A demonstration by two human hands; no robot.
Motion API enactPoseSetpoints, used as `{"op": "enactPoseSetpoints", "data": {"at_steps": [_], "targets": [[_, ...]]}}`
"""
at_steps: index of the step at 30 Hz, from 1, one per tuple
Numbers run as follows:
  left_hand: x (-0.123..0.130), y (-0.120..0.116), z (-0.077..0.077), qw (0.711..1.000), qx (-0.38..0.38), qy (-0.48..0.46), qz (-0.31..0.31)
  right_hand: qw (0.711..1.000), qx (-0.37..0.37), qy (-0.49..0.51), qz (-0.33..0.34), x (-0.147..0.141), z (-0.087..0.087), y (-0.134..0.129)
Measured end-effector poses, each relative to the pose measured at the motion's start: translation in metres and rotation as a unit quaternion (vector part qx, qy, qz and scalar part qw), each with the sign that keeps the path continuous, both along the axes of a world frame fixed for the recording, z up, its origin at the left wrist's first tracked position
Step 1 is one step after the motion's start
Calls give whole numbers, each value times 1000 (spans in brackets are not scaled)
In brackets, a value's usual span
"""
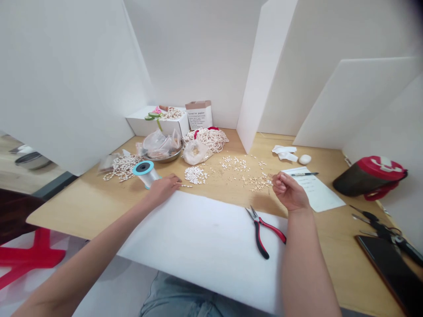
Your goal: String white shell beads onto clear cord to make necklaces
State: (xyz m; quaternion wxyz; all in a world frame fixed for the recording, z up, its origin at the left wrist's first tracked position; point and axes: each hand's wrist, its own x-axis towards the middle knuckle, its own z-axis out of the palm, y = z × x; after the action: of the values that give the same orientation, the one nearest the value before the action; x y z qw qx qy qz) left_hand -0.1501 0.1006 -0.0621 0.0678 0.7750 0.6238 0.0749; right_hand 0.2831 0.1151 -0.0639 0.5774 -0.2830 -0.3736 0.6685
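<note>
Head view: unclear pinch, right hand (pixel 290 192)

Just past the far edge of the white mat (pixel 198 246), the left hand (pixel 161 189) lies on the table (pixel 330 246) beside a spool of clear line (pixel 145 174), near a heap of beads (pixel 196 175). The right hand (pixel 290 191) is raised above that edge, fingers (pixel 277 185) pinched together. Red-handled pliers (pixel 262 231) lie on the mat.

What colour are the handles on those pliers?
The handles of the pliers are red on one side and black on the other, shown best in the head view.
</note>
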Motion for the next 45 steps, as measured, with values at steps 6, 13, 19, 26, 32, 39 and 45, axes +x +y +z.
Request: {"op": "enactPoseSetpoints", "data": {"at_steps": [6, 13, 19, 26, 32, 39, 45], "targets": [[15, 9, -8, 997, -13, -82, -3, 1000, 4, -19, -12, -1, 1, -1], [52, 14, 6, 975, -23, -221, -1, 997, -13, -77, 8, -12, 13, -4], [129, 3, 33, 846, -138, -514, -8, 964, 24, -252, 81, -61, 40, -15], [167, 2, 41, 775, -166, -608, -42, 954, 44, -280, 95, -87, 37, -15], [158, 7, 39, 801, -152, -578, -42, 964, 47, -254, 62, -96, 32, -13], [131, 23, 43, 863, -99, -495, -12, 975, 26, -220, 35, -111, 20, -9], [91, 49, 13, 957, 22, -288, 19, 976, 15, -213, 33, -105, 17, -6]]}}
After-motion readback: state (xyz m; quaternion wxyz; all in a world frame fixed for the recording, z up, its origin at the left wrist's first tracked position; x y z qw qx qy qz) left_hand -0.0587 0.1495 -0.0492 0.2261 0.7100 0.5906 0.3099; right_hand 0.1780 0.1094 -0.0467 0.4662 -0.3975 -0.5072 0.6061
